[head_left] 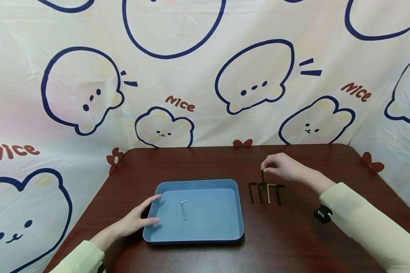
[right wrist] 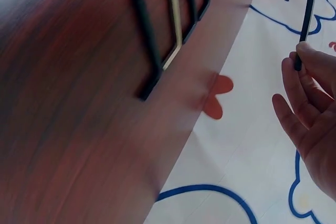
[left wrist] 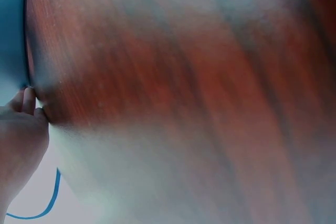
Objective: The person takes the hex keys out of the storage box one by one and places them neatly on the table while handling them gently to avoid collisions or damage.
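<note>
My right hand (head_left: 285, 167) pinches one end of a black hex key (head_left: 262, 176), which hangs down from the fingertips above the table; the right wrist view shows the hex key (right wrist: 310, 9) between thumb and fingers. Below it, several L-shaped hex keys lie in a row: black ones such as the leftmost hex key (head_left: 251, 194) and a brass-coloured hex key (head_left: 268, 194). My left hand (head_left: 131, 222) rests at the left rim of a blue tray (head_left: 208, 216), thumb and index finger stretched over the edge. A silver hex key (head_left: 183, 210) lies inside the tray.
The dark red-brown table (head_left: 280, 242) ends at a cloth backdrop (head_left: 205, 83) printed with cartoon bears, which also hangs along both sides. A black device (head_left: 323, 214) is strapped under my right wrist.
</note>
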Action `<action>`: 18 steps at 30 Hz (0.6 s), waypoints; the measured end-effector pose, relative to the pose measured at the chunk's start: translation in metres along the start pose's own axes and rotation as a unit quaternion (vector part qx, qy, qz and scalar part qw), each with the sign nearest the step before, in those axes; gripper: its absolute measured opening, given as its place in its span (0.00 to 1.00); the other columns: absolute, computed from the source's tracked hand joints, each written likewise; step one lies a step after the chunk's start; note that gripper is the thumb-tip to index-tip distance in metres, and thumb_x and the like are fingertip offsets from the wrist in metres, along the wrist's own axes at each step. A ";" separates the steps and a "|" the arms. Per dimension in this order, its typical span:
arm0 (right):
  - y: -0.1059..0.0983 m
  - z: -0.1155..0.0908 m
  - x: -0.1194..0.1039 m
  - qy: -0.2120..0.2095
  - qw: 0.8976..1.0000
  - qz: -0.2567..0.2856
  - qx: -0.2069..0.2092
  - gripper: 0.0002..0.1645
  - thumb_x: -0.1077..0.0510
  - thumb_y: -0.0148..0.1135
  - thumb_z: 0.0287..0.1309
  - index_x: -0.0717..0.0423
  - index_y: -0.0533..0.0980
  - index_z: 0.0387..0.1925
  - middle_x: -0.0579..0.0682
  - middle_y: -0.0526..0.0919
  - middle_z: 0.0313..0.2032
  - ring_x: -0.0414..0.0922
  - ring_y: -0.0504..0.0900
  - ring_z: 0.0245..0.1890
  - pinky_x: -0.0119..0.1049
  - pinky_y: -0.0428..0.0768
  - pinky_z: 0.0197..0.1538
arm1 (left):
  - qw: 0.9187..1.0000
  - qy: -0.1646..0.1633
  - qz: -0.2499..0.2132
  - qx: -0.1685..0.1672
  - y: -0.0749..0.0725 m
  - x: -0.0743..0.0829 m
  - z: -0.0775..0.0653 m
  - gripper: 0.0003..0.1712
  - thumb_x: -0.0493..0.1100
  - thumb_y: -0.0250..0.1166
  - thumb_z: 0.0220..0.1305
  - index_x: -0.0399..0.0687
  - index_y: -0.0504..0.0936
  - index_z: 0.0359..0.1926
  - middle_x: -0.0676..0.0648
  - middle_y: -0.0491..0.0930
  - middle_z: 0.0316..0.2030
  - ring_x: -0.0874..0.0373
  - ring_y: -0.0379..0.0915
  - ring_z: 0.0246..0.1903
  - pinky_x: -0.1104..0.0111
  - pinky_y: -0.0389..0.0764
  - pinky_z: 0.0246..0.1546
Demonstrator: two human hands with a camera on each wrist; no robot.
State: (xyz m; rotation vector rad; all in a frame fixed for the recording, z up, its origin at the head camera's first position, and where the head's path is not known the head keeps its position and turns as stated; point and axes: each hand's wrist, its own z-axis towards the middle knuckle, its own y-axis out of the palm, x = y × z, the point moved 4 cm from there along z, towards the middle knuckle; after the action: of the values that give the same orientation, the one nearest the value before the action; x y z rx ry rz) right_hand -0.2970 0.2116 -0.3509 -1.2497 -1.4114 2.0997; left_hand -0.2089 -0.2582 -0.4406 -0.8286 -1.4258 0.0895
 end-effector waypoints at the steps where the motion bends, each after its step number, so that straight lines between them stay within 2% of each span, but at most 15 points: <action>1: -0.001 -0.002 0.003 0.004 1.000 -0.002 0.001 0.05 0.65 0.63 0.62 0.58 0.82 0.39 0.45 0.83 0.37 0.43 0.80 0.38 0.41 0.79 0.41 | 1.000 0.000 0.000 0.000 0.000 0.000 0.000 0.41 0.44 0.65 0.65 0.43 0.55 0.73 0.32 0.51 0.71 0.32 0.43 0.69 0.34 0.48 0.61; 18: -0.010 -0.027 0.038 0.035 0.999 -0.027 0.010 0.04 0.65 0.63 0.61 0.56 0.83 0.36 0.45 0.83 0.35 0.43 0.78 0.36 0.40 0.77 0.38 | 1.000 0.000 0.000 0.002 0.000 0.000 0.000 0.42 0.44 0.65 0.65 0.43 0.55 0.73 0.32 0.50 0.71 0.32 0.44 0.68 0.34 0.48 0.61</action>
State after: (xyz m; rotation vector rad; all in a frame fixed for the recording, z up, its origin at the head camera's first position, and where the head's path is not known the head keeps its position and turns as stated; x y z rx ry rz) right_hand -0.2990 0.2578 -0.3645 -1.2516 -1.3763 2.0100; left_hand -0.2090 -0.2580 -0.4410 -0.8247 -1.4249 0.0922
